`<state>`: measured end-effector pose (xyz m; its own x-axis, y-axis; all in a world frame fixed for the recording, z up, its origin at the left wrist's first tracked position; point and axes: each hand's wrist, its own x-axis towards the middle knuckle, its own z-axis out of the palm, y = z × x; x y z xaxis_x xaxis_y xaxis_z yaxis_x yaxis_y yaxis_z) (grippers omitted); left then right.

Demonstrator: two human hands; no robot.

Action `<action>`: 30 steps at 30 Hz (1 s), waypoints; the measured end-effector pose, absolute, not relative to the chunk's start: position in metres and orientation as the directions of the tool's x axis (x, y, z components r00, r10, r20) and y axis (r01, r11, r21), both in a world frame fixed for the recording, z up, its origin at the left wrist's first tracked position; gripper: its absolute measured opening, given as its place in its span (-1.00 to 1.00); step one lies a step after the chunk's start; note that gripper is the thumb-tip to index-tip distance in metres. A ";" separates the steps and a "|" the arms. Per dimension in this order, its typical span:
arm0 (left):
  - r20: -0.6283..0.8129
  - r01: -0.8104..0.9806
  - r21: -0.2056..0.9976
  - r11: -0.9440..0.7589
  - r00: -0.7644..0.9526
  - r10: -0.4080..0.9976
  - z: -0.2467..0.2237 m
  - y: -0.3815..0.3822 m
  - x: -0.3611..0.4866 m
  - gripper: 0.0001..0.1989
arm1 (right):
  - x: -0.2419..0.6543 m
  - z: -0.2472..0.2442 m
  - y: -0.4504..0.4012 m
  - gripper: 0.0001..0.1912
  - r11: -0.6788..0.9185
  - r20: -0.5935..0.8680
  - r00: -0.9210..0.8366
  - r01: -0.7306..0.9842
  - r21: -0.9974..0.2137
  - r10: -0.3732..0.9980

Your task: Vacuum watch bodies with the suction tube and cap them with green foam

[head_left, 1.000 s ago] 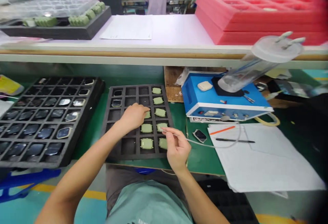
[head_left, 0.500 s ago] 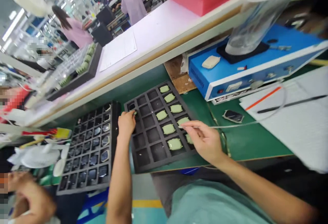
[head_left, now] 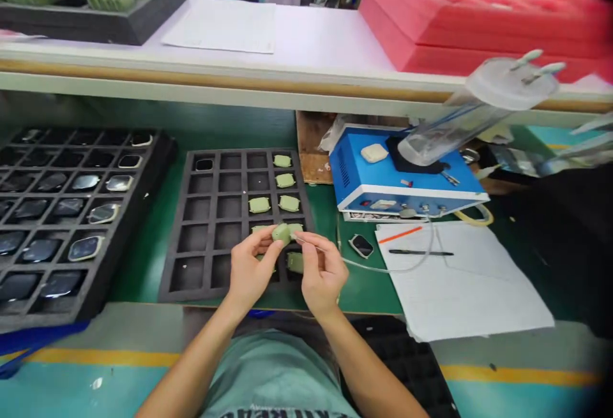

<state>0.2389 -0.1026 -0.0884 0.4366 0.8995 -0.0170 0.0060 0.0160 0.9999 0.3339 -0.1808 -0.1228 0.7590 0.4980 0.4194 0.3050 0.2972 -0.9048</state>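
In my left hand (head_left: pixel 251 268) is a small pale green watch case (head_left: pixel 281 233), pinched by thumb and fingers above the front right of a black foam tray (head_left: pixel 209 255). My right hand (head_left: pixel 324 276) closes its fingertips on the end of a thin clear tube (head_left: pixel 368 268), close beside that case. Whatever tip the tube has is too small to make out. Several similar green cases (head_left: pixel 288 203) lie in the tray's right columns, some partly hidden by my hands. One dark-faced piece (head_left: pixel 204 164) sits in its far left pocket.
Left of me stands another foam tray (head_left: pixel 103 265) of dark watch faces. A blue box (head_left: pixel 354 169) with knobs and a clear cylinder (head_left: pixel 445 131) stands back right. One watch (head_left: pixel 361 246), a black pen (head_left: pixel 421 253) and white paper (head_left: pixel 460 297) lie right. A shelf (head_left: pixel 325 41) runs across the back.
My left hand has come from the tray's far left to its front right, now holding a green case. The right hand stays near with the tube. The view has levelled out.
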 end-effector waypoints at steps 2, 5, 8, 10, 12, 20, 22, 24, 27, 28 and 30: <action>-0.001 0.032 0.999 -0.015 0.443 0.897 -0.089 -0.103 0.237 -0.69 | 0.334 -0.123 -0.181 -0.85 0.294 0.421 0.748 0.308 -0.905 0.513; 0.013 0.061 0.997 -0.045 0.445 0.895 -0.089 -0.103 0.235 -0.70 | 0.334 -0.119 -0.181 -0.85 0.292 0.420 0.745 0.307 -0.906 0.519; 0.027 0.038 0.998 -0.050 0.464 0.885 -0.090 -0.104 0.235 -0.71 | 0.335 -0.117 -0.181 -0.84 0.293 0.429 0.742 0.317 -0.902 0.515; 0.027 0.028 0.999 -0.046 0.467 0.884 -0.090 -0.104 0.236 -0.71 | 0.336 -0.116 -0.182 -0.85 0.281 0.435 0.736 0.334 -0.900 0.518; 0.020 0.031 0.999 -0.039 0.462 0.887 -0.091 -0.104 0.236 -0.70 | 0.336 -0.116 -0.182 -0.85 0.272 0.440 0.731 0.347 -0.898 0.522; 0.027 0.049 0.997 -0.056 0.466 0.885 -0.094 -0.104 0.235 -0.69 | 0.336 -0.116 -0.182 -0.83 0.304 0.458 0.726 0.345 -0.888 0.514; 0.038 0.051 0.996 -0.069 0.463 0.886 -0.094 -0.104 0.235 -0.70 | 0.337 -0.116 -0.182 -0.83 0.297 0.455 0.726 0.346 -0.890 0.516; 0.045 0.055 0.995 -0.079 0.459 0.888 -0.095 -0.104 0.236 -0.70 | 0.337 -0.116 -0.182 -0.84 0.289 0.446 0.729 0.342 -0.894 0.519; 0.048 0.064 0.994 -0.087 0.459 0.887 -0.095 -0.104 0.236 -0.70 | 0.337 -0.117 -0.182 -0.84 0.291 0.434 0.733 0.324 -0.900 0.525; 0.049 0.066 0.994 -0.089 0.460 0.887 -0.095 -0.104 0.236 -0.69 | 0.337 -0.117 -0.182 -0.84 0.297 0.431 0.733 0.317 -0.901 0.526; 0.053 0.065 0.994 -0.093 0.460 0.886 -0.095 -0.105 0.236 -0.69 | 0.337 -0.117 -0.182 -0.83 0.308 0.429 0.733 0.306 -0.901 0.528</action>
